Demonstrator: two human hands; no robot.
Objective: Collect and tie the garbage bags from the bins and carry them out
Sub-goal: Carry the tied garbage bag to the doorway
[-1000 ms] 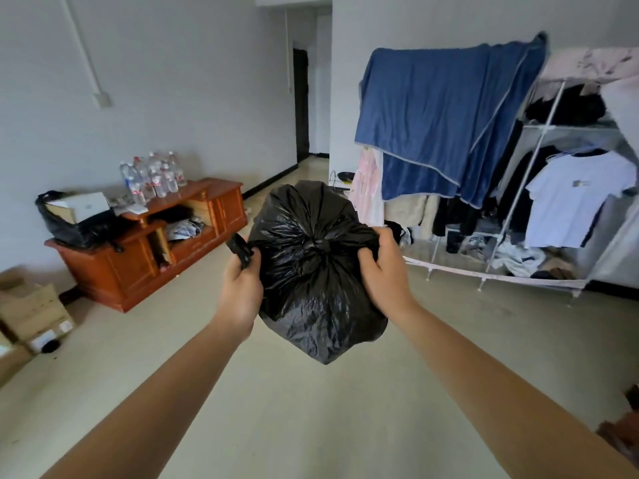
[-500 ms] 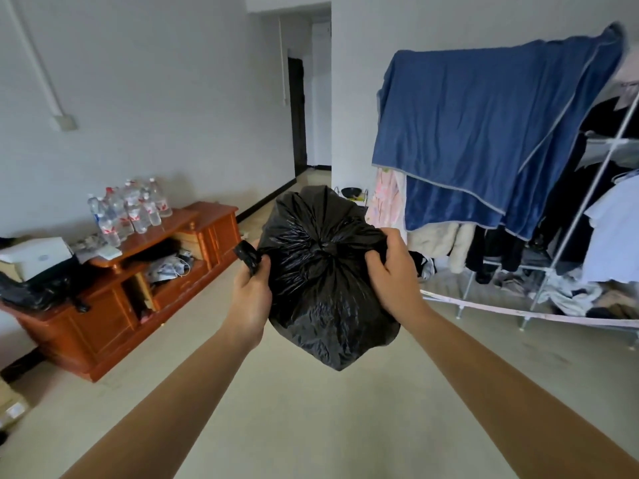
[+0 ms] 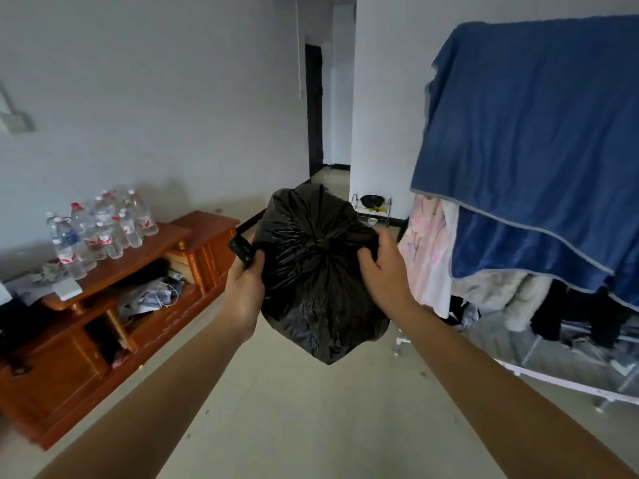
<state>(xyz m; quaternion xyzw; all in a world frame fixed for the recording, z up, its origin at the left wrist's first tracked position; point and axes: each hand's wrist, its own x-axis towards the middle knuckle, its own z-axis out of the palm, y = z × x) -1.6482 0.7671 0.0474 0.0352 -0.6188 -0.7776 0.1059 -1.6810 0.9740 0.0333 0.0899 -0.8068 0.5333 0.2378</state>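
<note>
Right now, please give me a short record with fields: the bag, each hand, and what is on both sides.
bag: black plastic garbage bag, full, gathered at its top, held above the floor
left hand: grip shut on bag's left edge
right hand: grip shut on bag's right edge
left side: red-brown wooden cabinet with clear water bottles
right side: blue blanket hanging on rack

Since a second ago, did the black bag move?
Yes. The black bag, held in both hands, has come forward along the wooden cabinet, toward the dark doorway.
</note>
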